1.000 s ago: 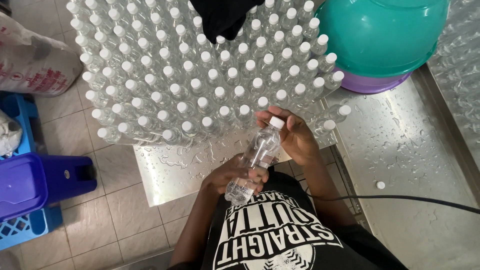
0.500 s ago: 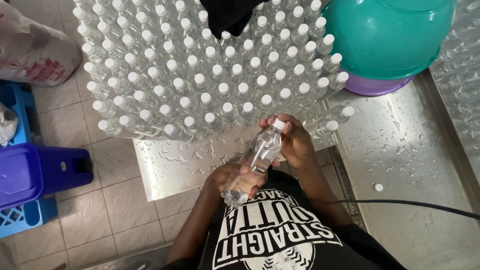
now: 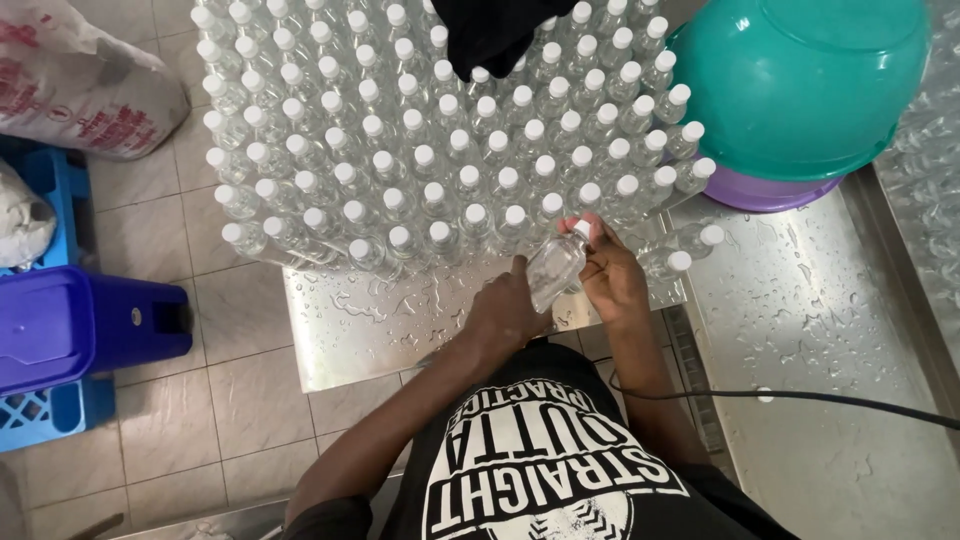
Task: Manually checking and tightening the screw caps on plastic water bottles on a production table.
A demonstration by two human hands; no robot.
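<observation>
left hand grips clear bottle body | right hand at 3 o'clock, fingers pinch white cap | steady body, twist cap square | capped rows at 12 o'clock

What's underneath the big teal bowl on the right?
A purple bowl sits under the teal bowl; only its rim edge shows. Whatever lies beneath or inside either bowl is covered.

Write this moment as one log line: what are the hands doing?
left hand: grips clear bottle body | right hand: at its white cap | bottle: tilted, above wet steel table | beside: rows of capped bottles
</observation>
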